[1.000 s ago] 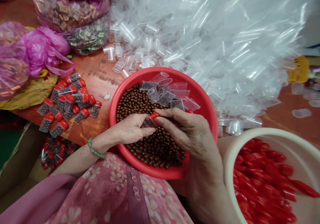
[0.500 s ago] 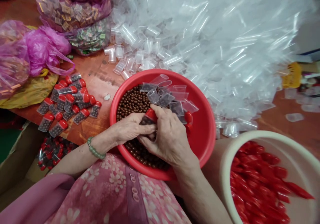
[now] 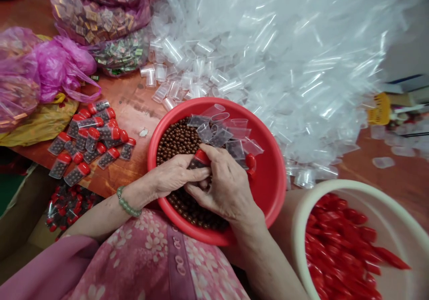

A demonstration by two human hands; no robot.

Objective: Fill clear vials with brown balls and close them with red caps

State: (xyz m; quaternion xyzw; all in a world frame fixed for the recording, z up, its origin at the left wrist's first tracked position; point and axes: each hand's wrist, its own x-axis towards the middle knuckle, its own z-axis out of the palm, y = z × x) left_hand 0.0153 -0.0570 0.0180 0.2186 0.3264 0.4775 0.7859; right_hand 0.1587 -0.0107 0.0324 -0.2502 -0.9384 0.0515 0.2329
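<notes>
A red-capped plastic tube (image 3: 200,162) is pinched between the left hand (image 3: 176,174) and right hand (image 3: 223,181); it's kept low over the brown beads (image 3: 177,139), so strays are caught by the red basin (image 3: 270,188).

Red basin (image 3: 268,201), dark brown beads (image 3: 177,141), red-capped clear vial (image 3: 200,161), pink blossom-patterned blouse (image 3: 150,246), pale green bracelet (image 3: 126,207)

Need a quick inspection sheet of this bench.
surface: worn, stained red-brown tabletop
job's things: red-capped tube of brown beads, over a red basin holding loose brown beads and clear tubes; cream tub of red caps
clutter: large heap of clear tubes; filled capped tubes; pink plastic bags
fingers: left hand and right hand both grip the red-capped tube
cables: nothing seen
surroundings: cardboard box; yellow plastic item
</notes>
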